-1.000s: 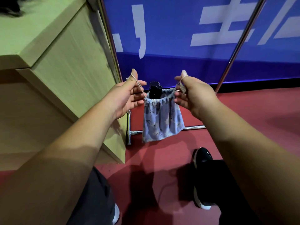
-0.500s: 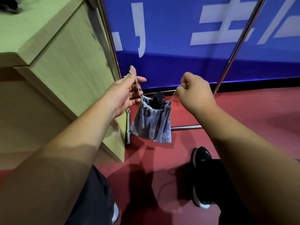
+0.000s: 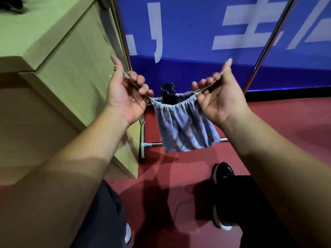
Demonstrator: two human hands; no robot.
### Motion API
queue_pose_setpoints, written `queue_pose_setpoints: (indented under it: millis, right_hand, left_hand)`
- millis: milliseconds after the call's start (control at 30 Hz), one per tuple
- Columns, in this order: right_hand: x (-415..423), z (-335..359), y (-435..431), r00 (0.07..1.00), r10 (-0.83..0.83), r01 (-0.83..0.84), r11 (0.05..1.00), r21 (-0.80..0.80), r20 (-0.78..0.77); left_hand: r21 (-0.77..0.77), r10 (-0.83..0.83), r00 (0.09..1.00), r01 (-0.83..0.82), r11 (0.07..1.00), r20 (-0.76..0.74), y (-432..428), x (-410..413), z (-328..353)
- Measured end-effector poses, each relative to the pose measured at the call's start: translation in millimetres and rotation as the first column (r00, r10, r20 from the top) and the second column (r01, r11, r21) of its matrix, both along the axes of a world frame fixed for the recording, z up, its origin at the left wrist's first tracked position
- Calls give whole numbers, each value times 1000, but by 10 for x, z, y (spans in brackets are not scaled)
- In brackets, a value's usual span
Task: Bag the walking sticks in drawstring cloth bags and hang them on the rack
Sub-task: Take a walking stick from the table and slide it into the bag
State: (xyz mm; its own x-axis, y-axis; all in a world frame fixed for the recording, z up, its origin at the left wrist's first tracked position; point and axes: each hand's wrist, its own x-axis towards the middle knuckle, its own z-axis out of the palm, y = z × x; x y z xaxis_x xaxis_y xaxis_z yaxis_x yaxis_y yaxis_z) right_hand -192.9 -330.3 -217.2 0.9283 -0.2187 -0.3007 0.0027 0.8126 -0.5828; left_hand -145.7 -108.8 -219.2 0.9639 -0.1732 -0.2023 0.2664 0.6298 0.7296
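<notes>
A blue banner [image 3: 197, 33] with white characters is seen behind the cloth bag [image 3: 186, 127]. To the left of the bag a pale wooden cabinet [image 3: 53, 68] is placed, its lower corner near the bag's left edge. The rack [image 3: 266, 45], a frame of chrome tubes, is set just behind the bag. One upright rises beyond the bag's left side, another slants up beyond its right side, and a low crossbar runs behind its lower edge. No hanging bar or hook is shown above the bag.

The bag is held in the air, clear of the red floor [image 3: 286, 131], and is hung from its drawstring [image 3: 211, 85]. The left hand [image 3: 123, 97] is found at the bag's upper left corner and the right hand [image 3: 220, 97] at its upper right. Each is closed on the cord, which is looped over the raised thumb and passed under the curled fingers. The hands are held apart, so the cord is stretched to either side and the mouth is gathered but not fully shut. The black end of a walking stick [image 3: 168, 93] is seen projecting from the mouth.

The closing step is judged to be in hand: bagging is done, hanging is not. For the next move the cord should be pulled until the mouth is tight round the stick. The loops must then be lifted to a bar of the rack above the bag, with care that the stick is not tipped out.
</notes>
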Motion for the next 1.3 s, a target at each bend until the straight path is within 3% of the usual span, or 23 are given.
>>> queue_pose_setpoints:
  millis: [100,200,300,367,433,500,567,633,700,733,800,867,967,1067,1133,1200,1300]
  right_hand:
    - [-8,-14,-105,998,19,-19,1000,3,-65]
    - [-10,-86,-137,990,11,-38,981,-190,-139]
    - [-35,-132,-108,985,-21,-57,901,-431,-173]
    - [-52,-132,-100,983,-9,-113,764,-635,-185]
    - [-58,-136,-104,984,14,-162,499,-851,-178]
    - [-63,-159,-105,984,32,-179,237,-955,-176]
    - [-65,-199,-100,982,24,-188,101,-977,-186]
    - [-74,-234,-75,983,22,-184,95,-978,-182]
    - [-84,-235,-36,983,28,-182,139,-973,-180]
    - [-85,-220,-18,983,39,-181,205,-962,-177]
    - [-75,-180,17,983,79,-184,454,-872,-166]
    - [-59,-146,49,977,150,-215,677,-704,-154]
    - [-34,-154,128,951,278,-308,806,-505,-136]
    - [-33,-164,194,920,334,-391,786,-480,-204]
    - [-52,-164,207,904,334,-427,700,-573,-265]
    - [-84,-162,221,900,308,-435,589,-681,-309]
    - [-113,-159,256,901,264,-432,473,-768,-344]
  left_hand:
    - [47,-56,998,56,997,17,46,44,3]
    - [208,-88,995,78,975,39,15,74,-45]
    - [429,-130,988,83,899,81,-14,84,-91]
    - [559,-169,975,60,827,146,14,96,-114]
    - [725,-257,948,42,687,189,70,87,-121]
    - [871,-378,908,31,490,180,120,44,-121]
    - [943,-454,878,12,333,150,162,15,-131]
    - [951,-457,877,4,310,145,204,14,-140]
    - [915,-409,899,23,402,157,231,48,-150]
    - [880,-377,913,46,472,154,231,61,-153]
    - [768,-344,931,128,627,125,198,62,-165]
    - [652,-375,923,235,721,82,113,27,-178]
    - [539,-433,900,348,767,36,-44,-65,-158]
    - [448,-442,896,379,810,41,-130,-103,-95]
    - [518,-454,891,378,767,22,-127,-79,-89]
    - [714,-483,876,328,619,17,-73,-47,-126]
    - [933,-553,833,181,311,23,39,-31,-167]
